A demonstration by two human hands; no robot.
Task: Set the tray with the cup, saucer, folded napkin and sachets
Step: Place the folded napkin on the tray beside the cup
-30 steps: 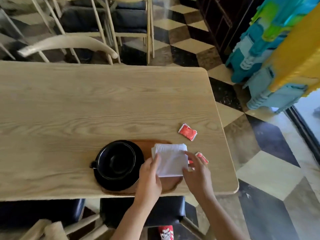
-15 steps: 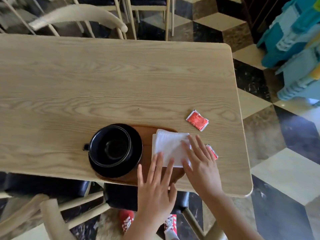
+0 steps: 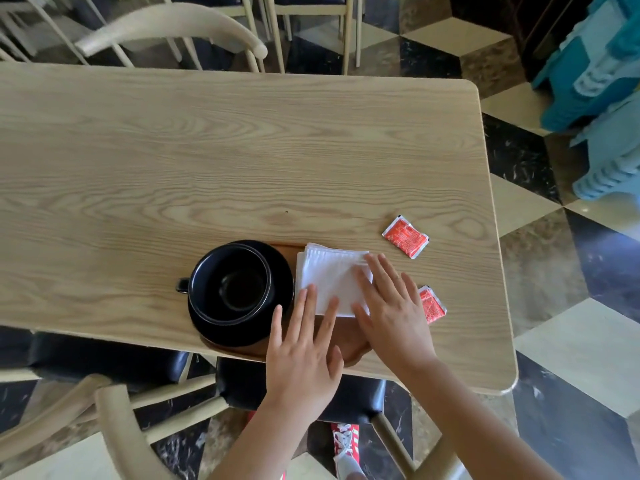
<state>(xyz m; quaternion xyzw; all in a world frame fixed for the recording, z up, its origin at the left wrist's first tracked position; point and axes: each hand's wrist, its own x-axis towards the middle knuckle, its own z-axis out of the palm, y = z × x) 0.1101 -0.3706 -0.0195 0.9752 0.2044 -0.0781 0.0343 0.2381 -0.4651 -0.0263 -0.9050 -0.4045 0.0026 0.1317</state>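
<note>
On the near edge of the pale wood-grain desk (image 3: 242, 150), an oval brown tray (image 3: 349, 344) carries a black saucer (image 3: 277, 327) with a black cup (image 3: 232, 284) seated on it, handle pointing left. Just beside the saucer, on the right part of the tray, lies the folded white napkin (image 3: 327, 282). My left hand (image 3: 301, 355) is flat, fingers released and spread, with the tips touching the near edge of the napkin. My right hand (image 3: 391, 313) is likewise flat and released, pressing on the right side of the napkin; neither hand grasps anything. One red sachet (image 3: 406, 236) lies on the bare desk, beyond the right hand and apart from the tray. A second red sachet (image 3: 431, 304) lies just beside my right hand, partly hidden by it. Cream-framed chairs (image 3: 173, 32) with dark seats stand around the desk on a cube-patterned tile floor (image 3: 571, 341).
</note>
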